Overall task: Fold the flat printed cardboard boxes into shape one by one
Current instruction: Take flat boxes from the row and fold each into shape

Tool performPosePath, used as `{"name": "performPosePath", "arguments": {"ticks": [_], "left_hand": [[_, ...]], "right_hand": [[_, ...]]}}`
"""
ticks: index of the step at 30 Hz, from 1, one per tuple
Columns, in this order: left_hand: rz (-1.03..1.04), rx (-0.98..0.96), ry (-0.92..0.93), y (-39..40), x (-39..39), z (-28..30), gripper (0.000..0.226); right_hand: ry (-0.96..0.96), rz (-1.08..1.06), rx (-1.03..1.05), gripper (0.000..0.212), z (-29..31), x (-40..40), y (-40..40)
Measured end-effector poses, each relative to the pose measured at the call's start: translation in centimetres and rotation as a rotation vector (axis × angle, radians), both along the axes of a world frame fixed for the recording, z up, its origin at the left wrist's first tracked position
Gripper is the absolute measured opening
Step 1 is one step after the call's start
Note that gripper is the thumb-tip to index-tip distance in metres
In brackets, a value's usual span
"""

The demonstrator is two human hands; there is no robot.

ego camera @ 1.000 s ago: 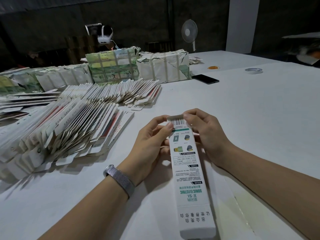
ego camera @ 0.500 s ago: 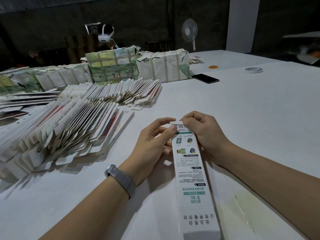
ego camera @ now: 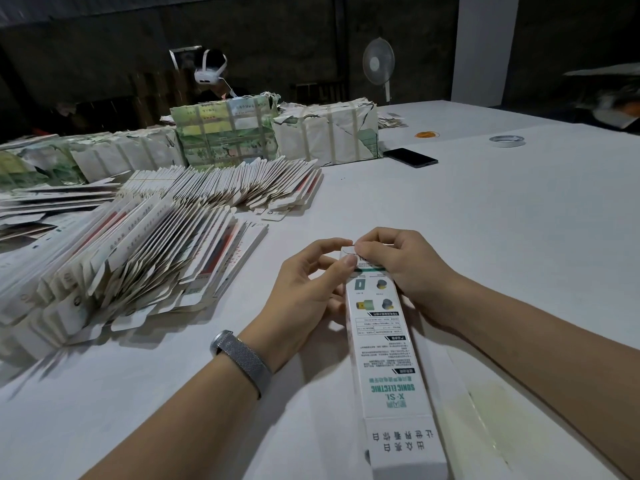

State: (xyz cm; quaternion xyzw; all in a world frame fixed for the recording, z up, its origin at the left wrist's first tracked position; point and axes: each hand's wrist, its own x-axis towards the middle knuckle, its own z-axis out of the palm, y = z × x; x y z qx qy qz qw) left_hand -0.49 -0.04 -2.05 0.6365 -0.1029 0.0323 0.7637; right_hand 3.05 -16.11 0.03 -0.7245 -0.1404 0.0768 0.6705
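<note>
Fingers (ego camera: 349, 263) — seemingly pinching box (ego camera: 388, 358) flap

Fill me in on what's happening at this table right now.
A person is folding a long printed cardboard box into shape on the white table. Both hands work its far end: the left hand and right hand pinch the end flap there, apparently tucking it shut. The near end flap looks not yet closed. To the left lie fanned rows of flat boxes waiting to be folded, with wrapped bundles behind them. A phone lies farther back.
</note>
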Motion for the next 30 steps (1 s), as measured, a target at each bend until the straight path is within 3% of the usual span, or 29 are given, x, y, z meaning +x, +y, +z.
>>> {"name": "performPosePath", "arguments": {"ticks": [10, 24, 30], "left_hand": [[-0.013, 0.047, 0.003, 0.05, 0.03, -0.14, 0.039], [0.017, 0.045, 0.017, -0.05, 0.1, -0.21, 0.033], [0.025, 0.05, 0.028, -0.11, -0.1, 0.02, 0.044]], "right_hand": [[-0.008, -0.021, -0.009, 0.019, -0.3, 0.2, 0.2], [0.0, -0.031, 0.057, 0.018, -0.34, 0.07, 0.21], [0.0, -0.019, 0.035, 0.016, -0.25, -0.17, 0.21]]}}
